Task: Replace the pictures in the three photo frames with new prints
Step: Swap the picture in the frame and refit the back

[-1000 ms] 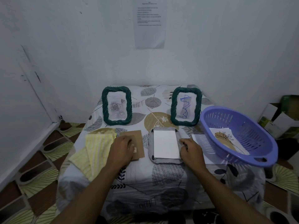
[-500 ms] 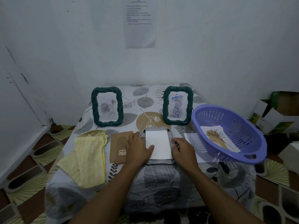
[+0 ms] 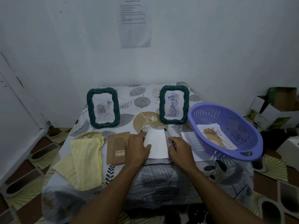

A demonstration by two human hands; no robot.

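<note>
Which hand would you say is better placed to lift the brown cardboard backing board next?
Probably the left hand: it overlaps the brown cardboard backing board, while the right hand sits beyond the white paper print.

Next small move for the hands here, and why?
Probably press the white print flat into the face-down frame. The left hand has its thumb on it, the right hand steadies the edge, the print looks unseated, and the brown backing board waits alongside.
</note>
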